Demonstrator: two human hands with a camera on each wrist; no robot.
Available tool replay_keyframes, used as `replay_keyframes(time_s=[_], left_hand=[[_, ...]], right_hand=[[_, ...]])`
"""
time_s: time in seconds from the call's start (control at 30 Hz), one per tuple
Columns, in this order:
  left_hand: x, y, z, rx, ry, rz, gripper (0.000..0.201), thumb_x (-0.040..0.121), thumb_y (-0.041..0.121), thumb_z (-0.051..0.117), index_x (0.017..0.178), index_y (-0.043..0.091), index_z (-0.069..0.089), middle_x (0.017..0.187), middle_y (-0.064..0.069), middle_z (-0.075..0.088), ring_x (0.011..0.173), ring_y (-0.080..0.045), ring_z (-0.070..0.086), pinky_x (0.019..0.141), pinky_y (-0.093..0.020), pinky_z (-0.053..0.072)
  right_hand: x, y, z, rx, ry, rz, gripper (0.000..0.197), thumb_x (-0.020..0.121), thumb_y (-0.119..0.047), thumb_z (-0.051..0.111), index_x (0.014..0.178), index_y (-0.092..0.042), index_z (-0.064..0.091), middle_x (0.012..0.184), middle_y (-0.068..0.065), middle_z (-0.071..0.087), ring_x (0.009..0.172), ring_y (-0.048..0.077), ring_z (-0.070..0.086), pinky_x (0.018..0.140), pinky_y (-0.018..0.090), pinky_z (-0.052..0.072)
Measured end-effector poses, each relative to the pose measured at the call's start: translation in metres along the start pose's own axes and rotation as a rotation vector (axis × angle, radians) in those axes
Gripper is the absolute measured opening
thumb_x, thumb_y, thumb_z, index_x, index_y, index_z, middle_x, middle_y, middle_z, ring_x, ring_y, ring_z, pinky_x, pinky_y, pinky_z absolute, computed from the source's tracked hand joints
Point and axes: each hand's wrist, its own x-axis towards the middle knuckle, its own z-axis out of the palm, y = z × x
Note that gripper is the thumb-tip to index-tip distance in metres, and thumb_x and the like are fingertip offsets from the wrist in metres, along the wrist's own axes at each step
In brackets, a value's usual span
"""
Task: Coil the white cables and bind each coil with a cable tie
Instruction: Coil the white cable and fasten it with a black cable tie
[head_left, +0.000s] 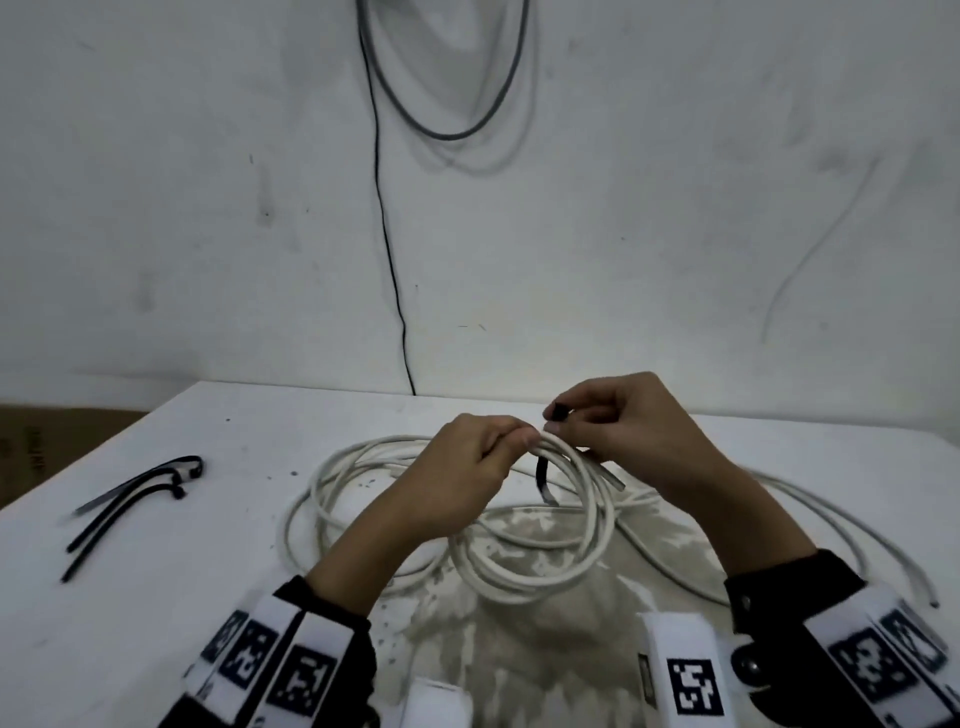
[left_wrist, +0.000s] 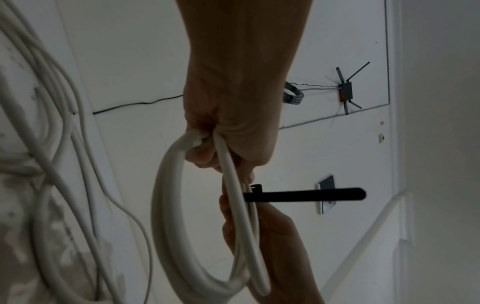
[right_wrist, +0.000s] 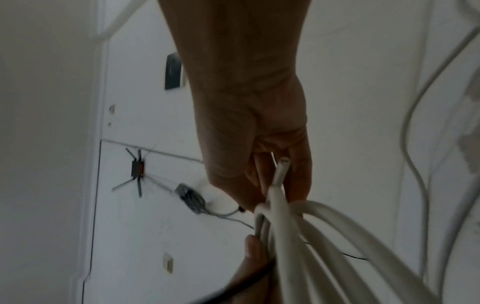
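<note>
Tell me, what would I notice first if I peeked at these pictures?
First the two hands in the middle of the table: the left hand grips a white cable coil, and the right hand pinches a black cable tie looped round it. Next, two spare black ties lie at the table's left side. Behind, a thin black wire hangs down the white wall.

A white table (head_left: 218, 597), speckled with dark marks and worn to a grey patch at its near middle, carries everything. Loose loops of white cable (head_left: 332, 499) are spread across its centre, with further strands (head_left: 852, 535) trailing toward 4 o'clock. Two black cable ties (head_left: 124, 501) are laid side by side at 9 o'clock, well apart from the loops.
</note>
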Motion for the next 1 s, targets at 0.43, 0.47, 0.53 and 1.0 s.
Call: replay_keyframes(time_s=[0.43,0.47,0.53,1.0], left_hand=[[0.012,-0.01,0.028,-0.078,0.157,-0.132,0.032,0.095,0.03,0.048,0.072,0.017,0.064,0.037,0.008,0.039,0.035,-0.004,0.036,0.044,-0.022,0.028],[0.013,-0.01,0.029,-0.088,0.161,-0.141,0.032,0.096,0.029,0.048,0.074,0.014,0.066,0.036,0.009,0.041,0.035,-0.004,0.038,0.045,-0.023,0.028],[0.016,-0.01,0.031,-0.124,0.172,-0.159,0.035,0.096,0.028,0.047,0.074,0.007,0.064,0.038,0.008,0.04,0.037,-0.006,0.034,0.049,-0.026,0.03],[0.02,-0.008,0.037,-0.264,0.168,-0.169,0.028,0.093,0.033,0.05,0.075,0.027,0.071,0.045,0.006,0.028,0.039,-0.009,0.024,0.046,-0.027,0.022]], right_hand=[[-0.017,0.027,-0.005,-0.07,-0.143,-0.017,0.058,0.064,-0.019,0.075,0.119,-0.021,0.059,0.107,-0.005,0.068,0.1,0.008,0.065,0.088,0.026,0.052],[-0.016,0.028,-0.001,-0.119,-0.088,-0.05,0.057,0.064,-0.024,0.081,0.117,-0.023,0.06,0.104,-0.007,0.068,0.097,0.005,0.065,0.086,0.023,0.051],[-0.013,0.029,0.005,-0.175,0.038,-0.119,0.042,0.07,-0.03,0.08,0.108,-0.025,0.064,0.097,-0.012,0.069,0.093,-0.001,0.063,0.08,0.013,0.047],[-0.001,0.033,0.023,-0.212,0.264,-0.158,0.011,0.093,-0.027,0.05,0.09,-0.037,0.046,0.09,-0.012,0.067,0.11,0.013,0.054,0.086,0.028,0.044]])
